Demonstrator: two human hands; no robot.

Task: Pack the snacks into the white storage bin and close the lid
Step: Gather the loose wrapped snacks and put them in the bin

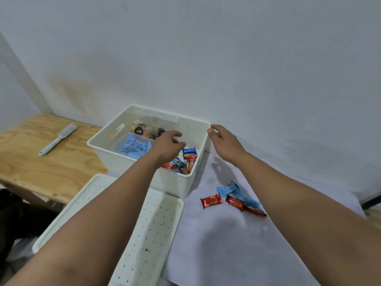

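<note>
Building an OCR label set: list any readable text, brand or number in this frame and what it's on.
No text here can be read with confidence.
Red wrappers in the white storage bin, e.g.: printing visible, too blurred to read.
Red snack bar on the cloth: pale marks, unreadable.
Blue wrappers on the cloth: lettering too small.
Round dark labels on the clear bag: illegible.
Lid and brush: no text seen.

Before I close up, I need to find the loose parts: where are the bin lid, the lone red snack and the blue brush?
bin lid (156,228): head view, dotted top.
lone red snack (211,200): head view, wrapper middle.
blue brush (58,139): head view, handle.
</note>
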